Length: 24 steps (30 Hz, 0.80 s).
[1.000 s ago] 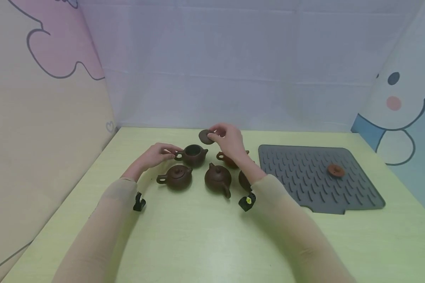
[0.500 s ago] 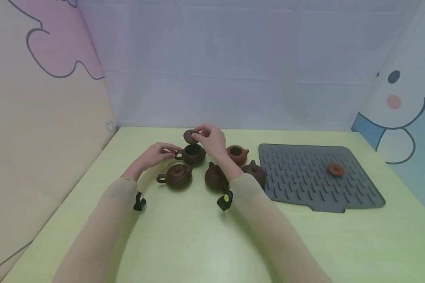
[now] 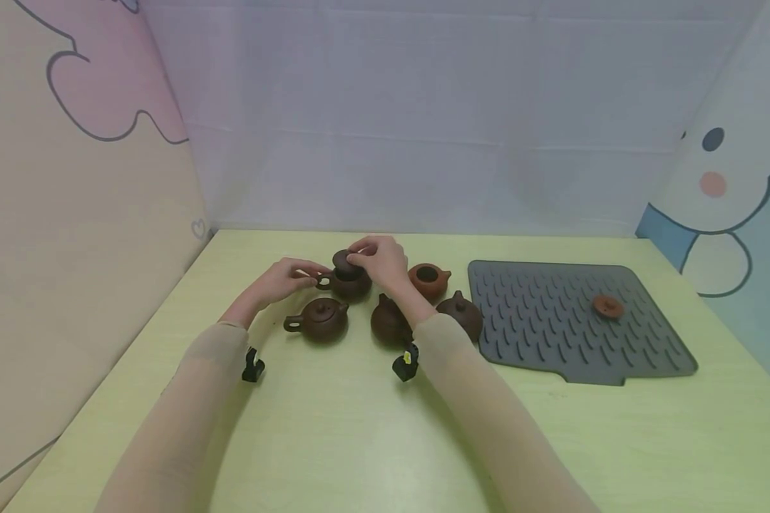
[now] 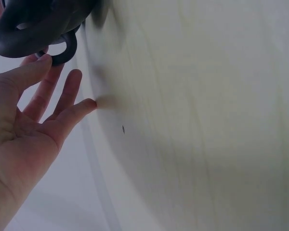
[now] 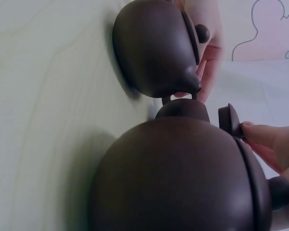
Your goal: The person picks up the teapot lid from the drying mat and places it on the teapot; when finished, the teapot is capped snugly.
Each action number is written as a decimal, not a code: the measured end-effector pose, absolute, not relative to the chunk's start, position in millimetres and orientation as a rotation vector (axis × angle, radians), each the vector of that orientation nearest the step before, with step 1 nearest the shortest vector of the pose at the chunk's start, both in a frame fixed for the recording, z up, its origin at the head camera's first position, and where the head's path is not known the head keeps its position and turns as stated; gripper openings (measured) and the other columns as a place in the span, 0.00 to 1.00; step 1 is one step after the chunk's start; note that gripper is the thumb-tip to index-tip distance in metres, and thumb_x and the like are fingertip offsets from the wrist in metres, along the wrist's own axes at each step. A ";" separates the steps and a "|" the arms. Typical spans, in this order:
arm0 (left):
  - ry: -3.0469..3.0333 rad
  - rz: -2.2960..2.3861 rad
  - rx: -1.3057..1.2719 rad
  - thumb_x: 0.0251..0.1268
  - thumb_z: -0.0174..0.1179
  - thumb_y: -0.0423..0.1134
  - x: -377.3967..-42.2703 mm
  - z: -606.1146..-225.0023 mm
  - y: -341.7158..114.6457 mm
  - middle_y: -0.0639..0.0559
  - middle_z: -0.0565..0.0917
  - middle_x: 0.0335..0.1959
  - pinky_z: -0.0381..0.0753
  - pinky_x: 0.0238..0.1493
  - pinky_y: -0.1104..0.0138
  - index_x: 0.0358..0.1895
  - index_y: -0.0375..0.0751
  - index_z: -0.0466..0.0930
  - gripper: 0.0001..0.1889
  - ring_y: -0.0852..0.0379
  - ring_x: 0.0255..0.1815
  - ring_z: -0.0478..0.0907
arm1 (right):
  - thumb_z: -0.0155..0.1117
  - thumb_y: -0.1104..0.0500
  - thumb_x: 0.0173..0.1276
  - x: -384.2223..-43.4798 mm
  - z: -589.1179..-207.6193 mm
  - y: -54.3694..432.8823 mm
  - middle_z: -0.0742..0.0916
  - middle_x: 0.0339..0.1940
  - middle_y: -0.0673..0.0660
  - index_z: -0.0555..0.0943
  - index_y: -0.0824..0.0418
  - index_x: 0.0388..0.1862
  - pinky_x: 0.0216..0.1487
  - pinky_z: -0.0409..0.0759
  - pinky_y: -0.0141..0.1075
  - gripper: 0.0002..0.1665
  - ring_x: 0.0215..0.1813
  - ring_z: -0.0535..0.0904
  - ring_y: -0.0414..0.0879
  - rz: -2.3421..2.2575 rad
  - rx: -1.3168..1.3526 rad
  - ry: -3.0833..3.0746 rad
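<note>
At the back left of the group stands a dark brown teapot (image 3: 351, 288). My left hand (image 3: 282, 281) pinches its ring handle (image 4: 71, 48) between thumb and index finger, the other fingers spread. Above the pot's mouth, my right hand (image 3: 385, 265) holds a dark lid (image 3: 342, 262) by the knob. The lid is tilted, overlapping the opening in the head view. In the right wrist view, a gap shows between the lid (image 5: 229, 120) and the teapot body (image 5: 183, 109), which is partly hidden behind a nearer teapot (image 5: 173, 178).
In front sit a lidded teapot (image 3: 323, 322) and another dark teapot (image 3: 388, 324), partly behind my right forearm. To the right are a lidless reddish teapot (image 3: 431, 281) and a dark lidded one (image 3: 465, 313). A reddish lid (image 3: 608, 308) lies on the grey ridged mat (image 3: 539, 320).
My right hand has carried the dark lid leftward, then down over the teapot's mouth, uncovering the reddish teapot to view. My left hand has stayed at the handle.
</note>
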State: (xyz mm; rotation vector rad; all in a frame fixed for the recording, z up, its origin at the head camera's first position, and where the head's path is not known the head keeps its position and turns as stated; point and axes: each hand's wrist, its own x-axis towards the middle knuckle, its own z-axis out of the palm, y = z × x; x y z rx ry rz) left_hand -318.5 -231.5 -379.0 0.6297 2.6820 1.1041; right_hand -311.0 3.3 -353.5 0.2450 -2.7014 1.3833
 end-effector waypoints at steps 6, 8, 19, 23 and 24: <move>2.677 1.110 0.614 0.72 0.54 0.29 -318.6 -378.6 -231.1 0.39 0.82 0.60 0.79 0.61 0.48 0.62 0.41 0.79 0.18 0.40 0.61 0.78 | 0.70 0.50 0.65 -311.2 -356.2 2.5 0.91 0.42 0.52 0.89 0.48 0.45 0.56 0.78 0.48 0.10 0.49 0.84 0.49 1.370 0.267 -2.757; 2.672 1.112 0.607 0.72 0.54 0.30 -318.6 -378.8 -231.1 0.39 0.82 0.60 0.78 0.62 0.48 0.62 0.41 0.79 0.18 0.38 0.62 0.78 | 0.70 0.51 0.66 -310.7 -356.4 2.4 0.91 0.43 0.52 0.89 0.48 0.45 0.56 0.77 0.49 0.11 0.50 0.84 0.49 1.365 0.273 -2.767; 2.653 1.141 0.586 0.72 0.54 0.31 -317.6 -378.5 -229.8 0.39 0.80 0.62 0.78 0.62 0.47 0.62 0.42 0.79 0.18 0.37 0.62 0.78 | 0.70 0.52 0.65 -310.0 -356.9 4.8 0.91 0.44 0.52 0.89 0.49 0.45 0.53 0.81 0.45 0.10 0.50 0.84 0.50 1.384 0.281 -2.777; 2.655 1.143 0.598 0.72 0.54 0.31 -318.1 -380.0 -230.6 0.38 0.80 0.62 0.78 0.62 0.46 0.62 0.42 0.79 0.18 0.36 0.62 0.78 | 0.69 0.53 0.66 -309.0 -357.8 4.7 0.90 0.43 0.53 0.89 0.49 0.45 0.50 0.80 0.44 0.10 0.48 0.84 0.50 1.363 0.284 -2.784; 2.659 1.141 0.599 0.72 0.54 0.30 -318.2 -380.4 -230.8 0.39 0.80 0.62 0.78 0.62 0.46 0.62 0.42 0.80 0.18 0.36 0.62 0.78 | 0.69 0.53 0.66 -308.6 -357.8 4.4 0.90 0.43 0.53 0.89 0.50 0.45 0.49 0.80 0.44 0.10 0.48 0.84 0.50 1.360 0.281 -2.788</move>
